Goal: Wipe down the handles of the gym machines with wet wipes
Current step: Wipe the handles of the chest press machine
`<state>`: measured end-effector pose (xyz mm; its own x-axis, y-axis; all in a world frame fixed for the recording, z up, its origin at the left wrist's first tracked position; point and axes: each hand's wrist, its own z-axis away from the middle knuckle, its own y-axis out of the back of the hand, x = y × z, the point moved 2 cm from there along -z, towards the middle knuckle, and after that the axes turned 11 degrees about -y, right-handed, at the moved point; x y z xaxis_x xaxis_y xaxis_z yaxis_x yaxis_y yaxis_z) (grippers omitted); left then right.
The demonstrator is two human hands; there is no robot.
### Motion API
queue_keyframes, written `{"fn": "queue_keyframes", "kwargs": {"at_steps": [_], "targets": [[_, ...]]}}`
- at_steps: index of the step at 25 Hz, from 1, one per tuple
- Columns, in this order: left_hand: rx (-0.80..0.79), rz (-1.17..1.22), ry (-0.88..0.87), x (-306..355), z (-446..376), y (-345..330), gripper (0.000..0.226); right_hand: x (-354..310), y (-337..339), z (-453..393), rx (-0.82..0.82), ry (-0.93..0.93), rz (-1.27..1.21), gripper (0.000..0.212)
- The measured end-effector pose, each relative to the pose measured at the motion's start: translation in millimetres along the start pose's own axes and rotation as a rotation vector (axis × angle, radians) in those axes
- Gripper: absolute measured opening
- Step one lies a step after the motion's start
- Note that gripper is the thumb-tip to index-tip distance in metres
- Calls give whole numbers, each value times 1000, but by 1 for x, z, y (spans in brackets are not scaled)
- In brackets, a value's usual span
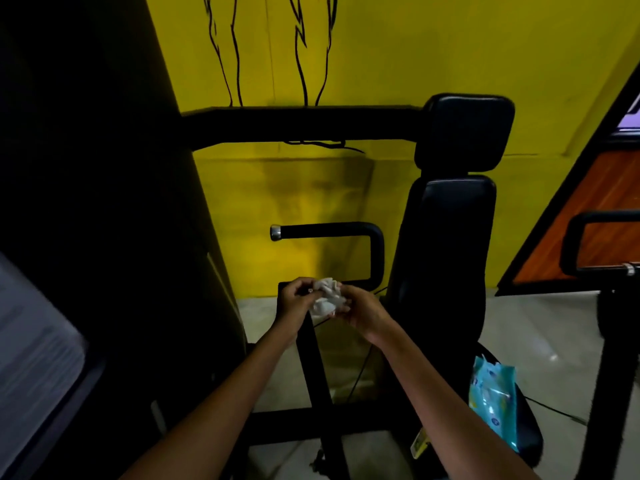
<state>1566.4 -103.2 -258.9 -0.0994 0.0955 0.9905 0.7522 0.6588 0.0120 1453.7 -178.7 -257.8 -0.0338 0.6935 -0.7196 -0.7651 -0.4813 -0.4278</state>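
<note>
Here both hands, left hand (294, 303) & right hand (360, 310), pinch the crumpled white wet wipe (327, 297) together; refold to a clean face (probably damp) before the black chrome-capped handle bar (322, 231).

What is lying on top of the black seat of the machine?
A light blue pack of wet wipes lies on the seat, near the backrest. The pack hides the part of the seat under it.
</note>
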Motion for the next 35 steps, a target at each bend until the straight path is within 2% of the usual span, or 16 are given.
{"fn": "queue_keyframes", "kwargs": {"at_steps": [4,9,13,17,19,21,23,25,28,32,35], "targets": [[-6,-89,-46,-7,-39,-10,13,-24,2,-24,2,20,72,7],[-79,-119,-107,-16,-91,-43,15,-57,26,-61,70,66,105,12],[-59,-291,-315,-29,-117,-57,14,-77,55,-88,169,181,134,16],[62,-513,-666,-29,-139,-42,14,-97,64,-97,341,505,171,14],[103,-582,-731,-24,-155,-29,22,-108,61,-98,519,670,251,17],[149,-728,-751,-25,-171,-13,28,-121,58,-97,722,901,445,19],[138,-900,-745,-35,-187,3,36,-128,52,-100,827,1128,661,16],[62,-1023,-736,-48,-198,17,48,-127,44,-111,838,1170,815,15],[10,-1051,-797,-61,-200,24,56,-110,33,-128,805,1033,892,21],[-5,-917,-898,-65,-198,27,52,-107,21,-131,811,1074,951,21],[-11,-726,-880,-70,-199,33,48,-95,-25,-143,671,1108,1137,27]]}}
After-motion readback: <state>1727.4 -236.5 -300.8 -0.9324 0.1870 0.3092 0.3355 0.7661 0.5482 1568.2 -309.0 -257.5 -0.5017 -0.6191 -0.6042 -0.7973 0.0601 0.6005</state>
